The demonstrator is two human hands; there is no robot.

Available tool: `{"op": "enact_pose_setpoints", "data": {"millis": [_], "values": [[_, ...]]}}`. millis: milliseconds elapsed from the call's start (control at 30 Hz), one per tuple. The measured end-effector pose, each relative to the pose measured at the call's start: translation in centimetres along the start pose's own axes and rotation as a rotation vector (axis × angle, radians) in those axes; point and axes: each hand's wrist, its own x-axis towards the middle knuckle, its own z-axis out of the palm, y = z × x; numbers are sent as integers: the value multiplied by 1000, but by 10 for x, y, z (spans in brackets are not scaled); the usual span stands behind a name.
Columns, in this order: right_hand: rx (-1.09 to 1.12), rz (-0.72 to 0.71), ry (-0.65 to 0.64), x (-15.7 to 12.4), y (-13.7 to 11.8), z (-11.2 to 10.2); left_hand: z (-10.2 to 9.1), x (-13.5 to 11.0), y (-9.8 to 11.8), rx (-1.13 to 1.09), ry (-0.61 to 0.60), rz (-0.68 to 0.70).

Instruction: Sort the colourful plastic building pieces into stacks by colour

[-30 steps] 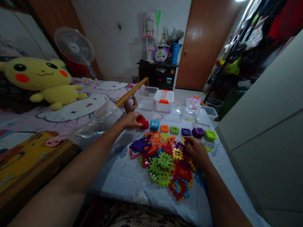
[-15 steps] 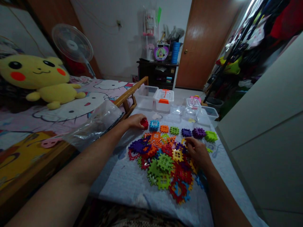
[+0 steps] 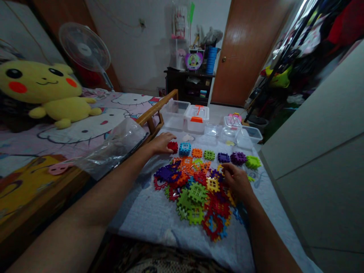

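Observation:
On the left, my left hand (image 3: 162, 143) is open beside a small stack of red toothed building tiles (image 3: 173, 147). Its fingers are spread, with the lower ones close to the stack. My right hand (image 3: 236, 178) is over the right side of a mixed pile of interlocking plastic tiles (image 3: 196, 194), fingers bent and pinched at a yellow tile (image 3: 220, 168) that is partly hidden. To the right of the red stack, a row holds a blue stack (image 3: 185, 149), an orange one (image 3: 197, 152), a green one (image 3: 209, 155), purple tiles (image 3: 238, 158) and lime-green tiles (image 3: 253, 162).
Clear plastic boxes (image 3: 174, 120) stand along the table's far side, one with an orange-clipped lid (image 3: 196, 119). A wooden bed rail (image 3: 157, 108) and a clear plastic bag (image 3: 113, 148) border the left. A white cabinet (image 3: 318, 151) borders the right.
My left hand has let go of the red stack and lifted slightly, its fingers spreading. My right hand has barely moved at the pile. The view has shifted slightly.

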Motion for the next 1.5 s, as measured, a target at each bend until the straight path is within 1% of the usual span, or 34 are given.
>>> {"op": "enact_pose_setpoints", "data": {"millis": [67,100,167,233,333,433,500,567,700,867,1000,1100,1167,1233,1367,1433,1500], "values": [[6,-8,-3,0,2,1,-6,-19,13,4,88,35],[3,-19,-1,0,2,1,-9,-30,21,-15,111,53],[-14,-52,3,0,3,2,-12,-55,35,-83,105,79],[-34,-83,1,0,3,3,-12,-80,49,-173,47,87],[-40,-104,-14,0,4,4,-2,-109,67,-269,-7,97],[-38,-105,-31,0,5,6,14,-123,82,-304,-4,68],[-40,-98,-35,0,6,7,25,-125,88,-304,15,40],[-44,-87,-36,-1,6,7,34,-124,89,-320,41,27],[-47,-76,-50,-1,8,6,43,-119,84,-401,87,43],[-54,-76,-49,0,7,6,40,-116,85,-501,105,5],[-57,-72,-54,0,5,6,34,-114,91,-671,131,-72],[-51,-78,-50,-1,5,5,30,-117,86,-739,183,-147],[-52,-79,-49,-1,6,5,29,-122,76,-703,220,-191],[-53,-76,-50,-1,6,5,29,-128,64,-623,214,-199],[-49,-83,-57,0,6,6,35,-133,48,-482,79,-94],[-45,-86,-61,0,6,6,40,-131,46,-450,59,-57],[-46,-80,-62,0,5,6,44,-128,46,-432,73,-53]]}}
